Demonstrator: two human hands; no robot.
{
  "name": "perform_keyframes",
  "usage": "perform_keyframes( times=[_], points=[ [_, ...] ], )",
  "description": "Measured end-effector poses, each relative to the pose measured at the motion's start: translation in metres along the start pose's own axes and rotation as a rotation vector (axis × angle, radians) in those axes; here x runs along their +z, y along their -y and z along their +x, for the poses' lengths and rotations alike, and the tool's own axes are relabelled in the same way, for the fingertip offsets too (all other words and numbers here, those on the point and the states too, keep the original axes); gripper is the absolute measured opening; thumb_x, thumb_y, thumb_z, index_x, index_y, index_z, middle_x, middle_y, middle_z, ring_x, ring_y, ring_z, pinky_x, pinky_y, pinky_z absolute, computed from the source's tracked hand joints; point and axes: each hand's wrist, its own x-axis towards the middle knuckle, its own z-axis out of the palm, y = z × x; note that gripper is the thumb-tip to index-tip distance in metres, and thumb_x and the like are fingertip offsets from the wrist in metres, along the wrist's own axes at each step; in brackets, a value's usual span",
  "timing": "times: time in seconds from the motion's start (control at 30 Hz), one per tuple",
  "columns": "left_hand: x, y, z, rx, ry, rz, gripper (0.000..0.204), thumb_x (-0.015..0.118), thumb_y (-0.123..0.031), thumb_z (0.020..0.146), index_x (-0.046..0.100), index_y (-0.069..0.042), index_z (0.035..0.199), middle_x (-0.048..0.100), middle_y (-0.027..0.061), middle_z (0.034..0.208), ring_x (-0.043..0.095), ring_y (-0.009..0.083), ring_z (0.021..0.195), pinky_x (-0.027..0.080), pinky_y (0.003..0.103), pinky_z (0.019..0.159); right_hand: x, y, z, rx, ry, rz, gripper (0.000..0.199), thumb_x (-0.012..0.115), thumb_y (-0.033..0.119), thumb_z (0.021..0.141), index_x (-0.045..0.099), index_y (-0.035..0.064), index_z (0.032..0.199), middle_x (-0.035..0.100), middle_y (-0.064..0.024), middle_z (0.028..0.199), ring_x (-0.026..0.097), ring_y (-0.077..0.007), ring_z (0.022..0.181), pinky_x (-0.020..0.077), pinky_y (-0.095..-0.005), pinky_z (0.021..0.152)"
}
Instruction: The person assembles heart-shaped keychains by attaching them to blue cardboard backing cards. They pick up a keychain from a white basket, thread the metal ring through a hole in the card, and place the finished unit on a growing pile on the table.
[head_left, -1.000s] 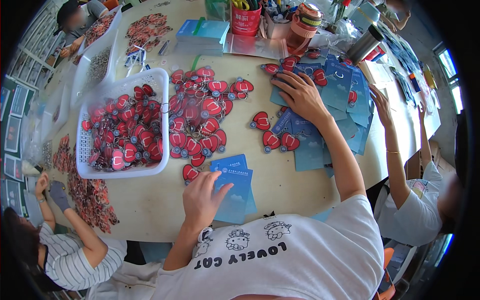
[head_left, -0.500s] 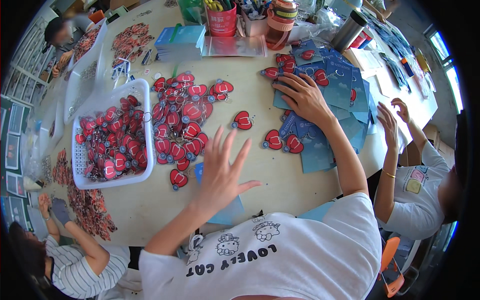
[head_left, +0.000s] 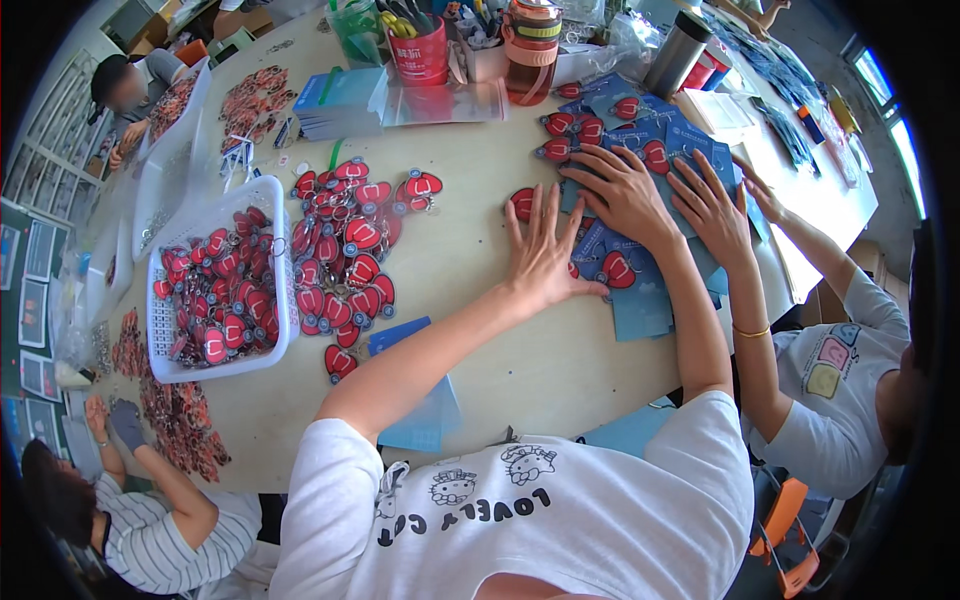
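Observation:
My left hand lies open with its fingers spread at the left edge of a heap of blue cards. A red heart-shaped keychain shows partly beside its fingers, and another keychain rests on the cards near its thumb. My right hand is flat over the heap, fingers spread, next to several more red keychains. What lies beneath both palms is hidden. A co-worker's hand reaches onto the same heap from the right, close to my right hand.
To the left are a loose pile of red keychains and a white basket full of them. At the back stand card stacks, a red pen cup, a drink bottle and a steel tumbler. Co-workers sit left and right.
My left hand has moved right, from mid-table to the card heap. The lone keychain no longer lies mid-table. My right hand stays on the heap; the right co-worker's hand has come onto it.

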Motion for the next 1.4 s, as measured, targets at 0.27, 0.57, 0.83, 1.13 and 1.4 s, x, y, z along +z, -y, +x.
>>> perform_keyframes(
  times=[0.27, 0.57, 0.83, 1.13, 1.4],
  points=[
    [0.019, -0.007, 0.044, 0.071, 0.036, -0.019, 0.137, 0.072, -0.078, 0.047, 0.017, -0.007, 0.151, 0.007, 0.0303, 0.152, -0.001, 0.045, 0.143, -0.004, 0.072, 0.105, -0.01, -0.037, -0.017, 0.012, 0.005, -0.042, 0.032, 0.058, 0.019, 0.088, 0.062, 0.0174, 0.12, 0.056, -0.0043, 0.131, 0.046, -0.0215, 0.128, 0.0313, -0.0434, 0.108],
    [0.036, 0.004, 0.079, 0.144, -0.074, -0.027, 0.137, 0.072, -0.078, 0.048, 0.017, -0.004, 0.149, 0.015, 0.0342, 0.149, 0.009, 0.044, 0.142, 0.005, 0.069, 0.107, -0.023, -0.044, -0.012, 0.016, -0.011, 0.024, 0.034, 0.061, 0.01, 0.085, 0.059, 0.0074, 0.119, 0.055, -0.0102, 0.129, 0.049, -0.0281, 0.123, 0.0359, -0.0432, 0.108],
    [0.031, 0.011, 0.065, 0.192, -0.163, -0.023, 0.117, 0.068, -0.069, 0.066, 0.023, 0.002, 0.146, 0.023, 0.0346, 0.145, 0.02, 0.0449, 0.139, 0.011, 0.06, 0.111, -0.071, 0.03, -0.039, 0.09, -0.067, 0.05, 0.029, 0.066, 0.013, 0.082, 0.064, 0.0072, 0.11, 0.057, -0.0093, 0.129, 0.049, -0.0262, 0.126, 0.0351, -0.0447, 0.109],
    [0.029, 0.026, 0.069, 0.163, -0.168, 0.032, 0.105, 0.072, -0.059, 0.067, 0.034, 0.005, 0.14, 0.034, 0.0291, 0.142, 0.025, 0.0416, 0.137, 0.015, 0.056, 0.113, -0.04, 0.06, -0.079, 0.232, 0.091, -0.001, 0.042, 0.06, 0.015, 0.087, 0.056, 0.0146, 0.129, 0.051, -0.0069, 0.137, 0.043, -0.0232, 0.131, 0.0284, -0.0462, 0.111],
    [-0.131, 0.039, -0.043, 0.142, -0.009, 0.112, 0.065, 0.073, -0.03, 0.079, 0.048, -0.002, 0.133, 0.037, 0.0221, 0.142, 0.026, 0.0367, 0.139, 0.026, 0.049, 0.112, -0.044, 0.072, -0.067, 0.215, 0.126, -0.048, 0.038, 0.064, 0.016, 0.086, 0.059, 0.0106, 0.124, 0.055, -0.0084, 0.131, 0.048, -0.0233, 0.125, 0.0319, -0.0434, 0.109]
  ],
)
